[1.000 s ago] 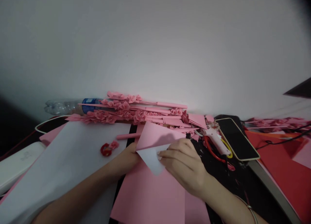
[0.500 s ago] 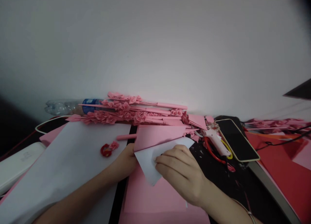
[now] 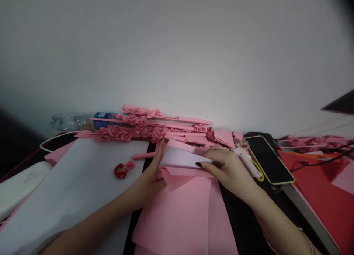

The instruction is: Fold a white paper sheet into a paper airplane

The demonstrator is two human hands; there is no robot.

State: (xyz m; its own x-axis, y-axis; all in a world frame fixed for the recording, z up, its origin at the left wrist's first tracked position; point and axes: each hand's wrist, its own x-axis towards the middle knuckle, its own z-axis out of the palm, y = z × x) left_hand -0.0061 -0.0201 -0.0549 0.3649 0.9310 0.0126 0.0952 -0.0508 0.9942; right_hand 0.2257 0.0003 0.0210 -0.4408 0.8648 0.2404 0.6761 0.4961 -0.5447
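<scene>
Both hands hold a folded sheet of paper (image 3: 184, 159), pink on one side and white on the other. My left hand (image 3: 148, 177) grips its left end, with the thumb upright against the fold. My right hand (image 3: 226, 170) pinches the right end between thumb and fingers. Under the fold lie loose sheets of pink paper (image 3: 174, 218) on the dark tabletop (image 3: 238, 225). A white sheet (image 3: 69, 192) spreads to the left of my left hand. A small red and pink paper flower (image 3: 121, 170) sits on it.
Pink paper roses on long pink stems (image 3: 141, 127) lie along the wall, in front of a plastic bottle (image 3: 74, 122). A pink stick (image 3: 143, 155) lies near them. To the right are a pink glue gun (image 3: 245, 159), a black phone (image 3: 268, 159) and red paper (image 3: 318, 188).
The sheet has been lifted and folded over, now showing a long white band. My right hand has moved up and to the right, partly covering the glue gun, and my left thumb has risen.
</scene>
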